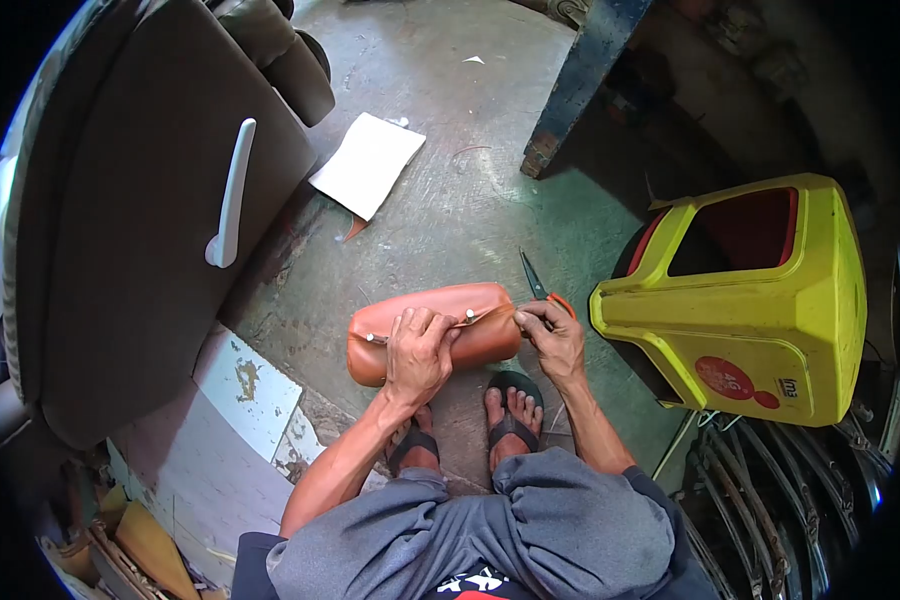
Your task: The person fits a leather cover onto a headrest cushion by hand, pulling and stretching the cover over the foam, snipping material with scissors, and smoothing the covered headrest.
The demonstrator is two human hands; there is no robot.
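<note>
An orange-brown padded headrest (440, 298) lies on the floor in front of my feet, with two short metal posts sticking up from its open seam. My left hand (420, 350) rests over its middle, fingers bent and gripping the cover by the seam between the posts. At the right end, my right hand (556, 342) pinches the edge of the cover between thumb and fingertips. Just beyond that hand lies a pair of scissors (535, 275) with dark blades and orange handles, partly hidden by the fingers.
A brown car seat (160, 220) with a white lever (234, 195) stands at left. White sheet material (370, 165) lies on the floor ahead. To the right are a yellow plastic stool (730, 310) on its side and metal frames (760, 490). A worn table leg (585, 85) stands at the back.
</note>
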